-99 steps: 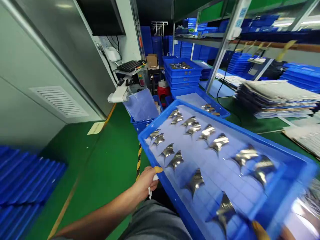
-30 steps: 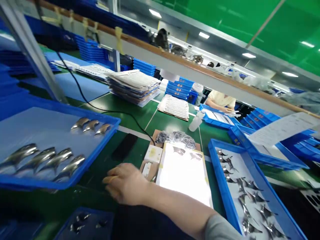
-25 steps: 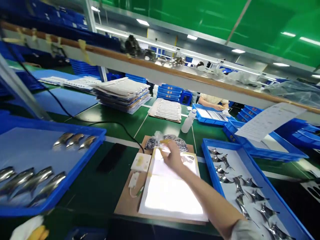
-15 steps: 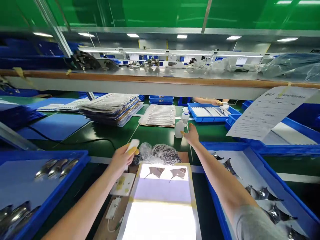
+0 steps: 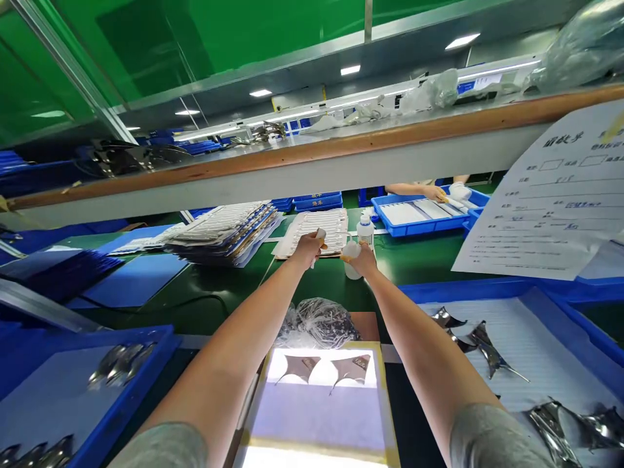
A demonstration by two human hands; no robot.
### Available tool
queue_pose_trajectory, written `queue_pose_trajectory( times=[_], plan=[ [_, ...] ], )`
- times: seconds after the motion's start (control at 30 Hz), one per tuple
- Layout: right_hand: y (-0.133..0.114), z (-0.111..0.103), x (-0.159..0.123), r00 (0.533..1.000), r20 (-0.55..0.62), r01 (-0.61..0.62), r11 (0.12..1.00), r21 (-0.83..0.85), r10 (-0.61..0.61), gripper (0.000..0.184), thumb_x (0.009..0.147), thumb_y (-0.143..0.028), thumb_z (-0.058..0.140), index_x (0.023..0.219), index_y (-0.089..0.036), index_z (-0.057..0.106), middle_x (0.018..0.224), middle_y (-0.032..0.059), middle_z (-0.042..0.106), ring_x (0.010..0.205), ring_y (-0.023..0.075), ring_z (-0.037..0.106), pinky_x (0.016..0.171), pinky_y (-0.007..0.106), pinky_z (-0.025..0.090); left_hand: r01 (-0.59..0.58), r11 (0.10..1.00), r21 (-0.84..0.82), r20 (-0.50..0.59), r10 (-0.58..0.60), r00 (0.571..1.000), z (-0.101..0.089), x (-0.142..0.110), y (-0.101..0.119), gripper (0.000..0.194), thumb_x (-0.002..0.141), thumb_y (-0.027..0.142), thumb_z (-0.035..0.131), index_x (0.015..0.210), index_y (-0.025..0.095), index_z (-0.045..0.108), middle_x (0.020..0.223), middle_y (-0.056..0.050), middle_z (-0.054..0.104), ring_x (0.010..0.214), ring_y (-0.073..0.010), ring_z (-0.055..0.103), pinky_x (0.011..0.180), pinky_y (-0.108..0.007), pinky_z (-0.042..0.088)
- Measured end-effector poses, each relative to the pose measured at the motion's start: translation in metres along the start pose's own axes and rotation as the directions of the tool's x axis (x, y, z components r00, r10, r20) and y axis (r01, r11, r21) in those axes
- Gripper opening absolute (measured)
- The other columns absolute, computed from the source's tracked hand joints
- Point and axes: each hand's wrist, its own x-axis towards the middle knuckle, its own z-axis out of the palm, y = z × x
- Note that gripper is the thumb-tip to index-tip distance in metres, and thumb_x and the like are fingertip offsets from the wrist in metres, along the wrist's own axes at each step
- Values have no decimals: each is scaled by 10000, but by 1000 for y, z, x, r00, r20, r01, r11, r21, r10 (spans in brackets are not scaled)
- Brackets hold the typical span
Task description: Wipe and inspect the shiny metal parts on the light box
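My left hand (image 5: 309, 249) is closed on a small white cloth (image 5: 320, 234), its arm stretched forward over the bench. Beside it, my right hand (image 5: 364, 261) has its fingers wrapped round the upper part of a whitish plastic bottle (image 5: 353, 272), which stands on the green bench top. Yellowish covers show on some fingertips. Just behind stands a second white bottle (image 5: 364, 227) with a narrow nozzle. Below my forearms lies a lit panel (image 5: 319, 416) with two dark, pointed, ray-shaped pieces (image 5: 350, 369) on its bright upper strip. A clear plastic bag (image 5: 324, 322) lies at its far edge.
Blue trays with shiny metal pieces flank me, one left (image 5: 160, 351) and one right (image 5: 511, 289). A paper sheet (image 5: 541, 201) hangs from the shelf (image 5: 312, 156). Stacked sheets (image 5: 219, 234) stand back left. Across the bench, another person's hands (image 5: 435, 193) work over a blue tray (image 5: 414, 227).
My left hand has moved forward and right with the white cloth, close to the bottle. My right hand has closed on the bottle. The view has tilted and shifted.
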Motion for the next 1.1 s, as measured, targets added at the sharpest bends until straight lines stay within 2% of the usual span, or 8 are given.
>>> queue_pose_trajectory(
  times=[0.1, 0.27, 0.63, 0.9, 1.1],
  plan=[
    [4, 1, 1, 997, 28, -74, 997, -1, 74, 729, 734, -426, 861, 1334, -171, 535, 1290, 174, 651, 1199, 361, 633, 936, 426, 516, 27, 1000, 4, -9, -27, 1000, 3, 15, -1, 290, 1014, 418, 604, 1079, 137, 632, 755, 27, 586, 482, -55, 408, 434, -184, 357],
    [9, -1, -1, 992, 72, -104, 995, -4, 104, 720, 731, -381, 871, 1328, -157, 538, 1306, 172, 650, 1196, 344, 627, 925, 384, 511, 65, 998, -27, 9, -65, 998, 3, 28, -4, 291, 1019, 410, 599, 1124, 139, 621, 786, 18, 593, 502, -58, 428, 443, -184, 374],
    [12, -2, 3, 992, 82, -95, 995, -22, 97, 656, 729, -366, 861, 1278, -185, 551, 1273, 153, 671, 1192, 340, 635, 946, 406, 514, 70, 992, -107, 62, -64, 996, 13, 32, -13, 265, 996, 366, 624, 1111, 127, 618, 748, 17, 597, 454, -45, 367, 414, -185, 286],
    [10, -3, 2, 994, 84, -75, 997, -14, 76, 612, 744, -310, 849, 1262, -160, 561, 1269, 165, 665, 1184, 337, 636, 920, 390, 501, 42, 991, -128, 53, -36, 998, 12, 33, -13, 265, 912, 304, 707, 1106, 139, 635, 721, -7, 625, 438, -56, 360, 437, -213, 268],
    [7, -6, 1, 994, 83, -74, 997, -14, 75, 609, 727, -302, 867, 1235, -147, 570, 1256, 177, 664, 1172, 341, 637, 909, 380, 503, 40, 991, -124, 46, -35, 998, 10, 30, -11, 282, 904, 288, 689, 1128, 126, 630, 731, -26, 626, 444, -60, 345, 446, -221, 272]
  ],
)
